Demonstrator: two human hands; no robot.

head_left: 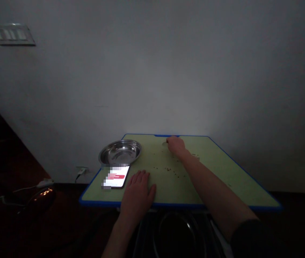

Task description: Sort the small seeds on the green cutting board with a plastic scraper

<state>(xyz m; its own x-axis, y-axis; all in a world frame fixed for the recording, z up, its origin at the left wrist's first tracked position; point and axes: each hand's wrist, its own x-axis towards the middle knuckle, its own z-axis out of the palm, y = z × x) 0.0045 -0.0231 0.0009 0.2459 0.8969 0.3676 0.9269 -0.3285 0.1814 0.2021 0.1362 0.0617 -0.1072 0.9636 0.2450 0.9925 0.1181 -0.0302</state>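
Observation:
My left hand (138,195) lies flat on the near edge of the pale green table (147,143), its fingers stretched out and the thumb apart, just right of a phone (119,182) with a lit screen. At the far side of the table, my right hand (176,145) is closed, knuckles up. A small pale sliver shows beside its fingertips, too dim to name. Small dark crumbs or seeds (168,169) are scattered on the tabletop between my hands, and more lie by my right forearm.
A shiny steel basin (121,153) stands at the table's left edge, behind the phone. The table has a blue rim and its back meets a grey wall (168,71). Below the near edge is a dark round seat-like shape (178,234). A socket with a plug (81,170) is at left.

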